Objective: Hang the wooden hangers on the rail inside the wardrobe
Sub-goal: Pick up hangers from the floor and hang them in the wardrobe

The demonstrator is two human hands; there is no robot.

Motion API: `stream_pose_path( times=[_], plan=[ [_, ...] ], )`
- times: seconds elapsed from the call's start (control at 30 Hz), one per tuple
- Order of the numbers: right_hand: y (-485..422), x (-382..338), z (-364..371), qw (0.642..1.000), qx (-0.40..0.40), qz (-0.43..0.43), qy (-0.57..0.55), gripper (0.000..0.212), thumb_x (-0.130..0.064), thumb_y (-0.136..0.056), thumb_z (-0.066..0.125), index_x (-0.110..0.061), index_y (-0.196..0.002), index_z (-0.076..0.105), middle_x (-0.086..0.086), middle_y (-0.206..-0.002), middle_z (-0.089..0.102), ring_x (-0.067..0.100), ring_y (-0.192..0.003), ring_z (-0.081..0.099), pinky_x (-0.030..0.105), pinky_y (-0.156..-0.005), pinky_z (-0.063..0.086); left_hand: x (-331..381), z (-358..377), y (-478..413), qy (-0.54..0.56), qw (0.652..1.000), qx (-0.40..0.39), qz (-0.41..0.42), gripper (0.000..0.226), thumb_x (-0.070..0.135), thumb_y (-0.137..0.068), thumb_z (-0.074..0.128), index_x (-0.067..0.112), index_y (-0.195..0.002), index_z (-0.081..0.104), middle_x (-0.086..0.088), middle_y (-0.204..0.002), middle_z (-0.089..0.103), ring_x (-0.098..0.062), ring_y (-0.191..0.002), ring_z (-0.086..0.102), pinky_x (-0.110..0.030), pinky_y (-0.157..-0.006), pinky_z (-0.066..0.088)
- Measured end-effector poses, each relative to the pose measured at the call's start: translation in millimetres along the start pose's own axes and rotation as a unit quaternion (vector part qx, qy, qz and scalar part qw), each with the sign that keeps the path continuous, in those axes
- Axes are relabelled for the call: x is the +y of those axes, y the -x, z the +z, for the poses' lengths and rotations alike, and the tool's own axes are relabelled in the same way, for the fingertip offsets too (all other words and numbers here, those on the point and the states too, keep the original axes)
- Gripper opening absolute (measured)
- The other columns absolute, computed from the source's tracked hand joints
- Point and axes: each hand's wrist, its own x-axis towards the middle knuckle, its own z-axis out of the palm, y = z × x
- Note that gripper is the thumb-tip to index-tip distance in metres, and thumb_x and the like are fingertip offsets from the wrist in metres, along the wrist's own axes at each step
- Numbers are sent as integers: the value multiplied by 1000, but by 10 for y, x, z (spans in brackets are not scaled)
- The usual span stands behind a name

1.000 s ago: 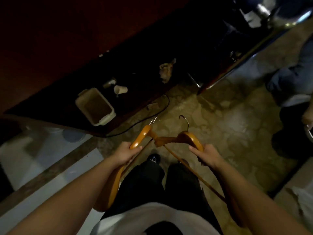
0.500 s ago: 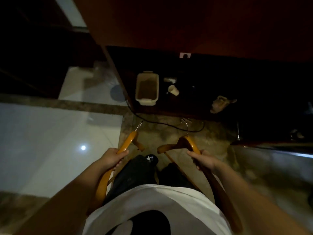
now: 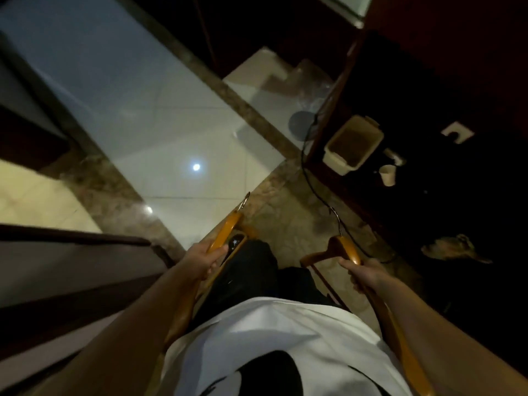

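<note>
Gripping one hanger on each side, we look straight down our own front. Our left hand (image 3: 204, 260) is curled round the arm of a glossy orange wooden hanger (image 3: 225, 231). The wood runs forward from the knuckles to a thin metal hook (image 3: 244, 200) that points away from us. The rest of it passes back under the left forearm. Our right hand (image 3: 364, 274) is clamped the same way on a second orange wooden hanger (image 3: 347, 248). Its crest and wire hook (image 3: 335, 220) rise just ahead of the thumb, one arm juts out to the left, and the other slides back beneath the right forearm. The two hangers are held well apart, low in front of our white T-shirt (image 3: 271, 324) and black trousers (image 3: 254, 270), above the mottled brown stone floor (image 3: 285, 221). A black shoe with a white star (image 3: 235, 242) shows just beside the left hanger. To the left lie glossy pale floor tiles (image 3: 177, 124) catching a spot of light. To the right, on a dark surface, we see a cream rectangular plastic tub (image 3: 353, 144) and a small pale cup (image 3: 388, 174) near it. A black cable (image 3: 311, 184) trails across the floor beside them.
</note>
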Motion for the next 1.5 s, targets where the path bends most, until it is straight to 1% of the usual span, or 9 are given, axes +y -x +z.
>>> stream_pose_path(
  times=[0.27, 0.4, 0.47, 0.83, 0.9, 1.03, 1.2, 1.37, 1.5],
  plan=[
    [-56, -651, 608, 994, -36, -25, 100, 27, -32, -86, 64, -8, -78, 55, 4, -57, 46, 16, -52, 44, 26, -49, 38, -630, -586, 55, 89, 993, 59, -49, 25, 31, -92, 53, 17, -72, 55, -1, -59, 51, -13, -51, 50, -22, -53, 43],
    [-94, -1195, 1033, 985, -44, -46, 160, 27, -33, -85, 64, -10, -75, 55, 4, -57, 47, 15, -52, 44, 27, -51, 38, -823, -1035, -79, 130, 986, 70, -72, 21, 29, -92, 54, 10, -92, 61, -13, -86, 64, -30, -85, 63, -38, -78, 52],
    [-103, -1543, 1253, 979, -33, -69, 190, 31, -37, -84, 64, -8, -78, 58, 6, -62, 51, 17, -56, 48, 29, -55, 42, -883, -1262, -131, 170, 978, 81, -92, 25, 28, -92, 54, 5, -100, 62, -19, -99, 64, -34, -95, 63, -40, -81, 52],
    [-215, -3662, 2145, 930, -51, -180, 317, 23, -40, -84, 61, -17, -83, 60, 9, -84, 63, 24, -80, 61, 37, -78, 53, -826, -2057, -553, 260, 946, 117, -154, 29, 27, -92, 54, 4, -109, 59, -13, -93, 61, -21, -78, 59, -26, -62, 47],
    [-347, -4036, 2256, 921, -57, -186, 337, 27, -42, -84, 60, -15, -84, 61, 11, -84, 64, 25, -79, 61, 42, -83, 54, -727, -2207, -686, 269, 940, 123, -170, 30, 27, -91, 55, 4, -109, 59, -14, -97, 62, -23, -83, 61, -28, -66, 49],
    [-620, -4780, 2405, 911, -89, -194, 354, 20, -37, -86, 60, -18, -82, 56, 7, -80, 59, 20, -74, 57, 32, -68, 50, -405, -2588, -1028, 285, 929, 130, -195, 28, 26, -91, 55, 5, -109, 59, -18, -105, 63, -31, -97, 63, -32, -74, 51],
    [-929, -5494, 2308, 904, -103, -174, 377, 19, -36, -86, 61, -18, -90, 58, 4, -76, 59, 19, -69, 57, 31, -65, 47, 263, -3198, -1498, 258, 925, 186, -207, 31, 29, -91, 56, 2, -106, 59, -10, -77, 57, -17, -63, 54, -24, -51, 41],
    [-1183, -6016, 2066, 899, -106, -129, 404, 21, -35, -85, 62, -16, -93, 56, 6, -68, 58, 18, -58, 54, 29, -58, 45, 923, -3865, -1969, 219, 939, 214, -153, 35, 34, -91, 55, 4, -108, 59, -10, -79, 60, -19, -66, 57, -25, -53, 45],
    [-1417, -6298, 1902, 912, -113, -76, 386, 32, -30, -83, 66, -11, -107, 56, 14, -84, 63, 23, -68, 58, 33, -63, 48, 1318, -4365, -2295, 194, 948, 221, -119, 35, 35, -90, 56, 5, -109, 57, -11, -79, 60, -20, -66, 56, -26, -55, 47]
  ],
)
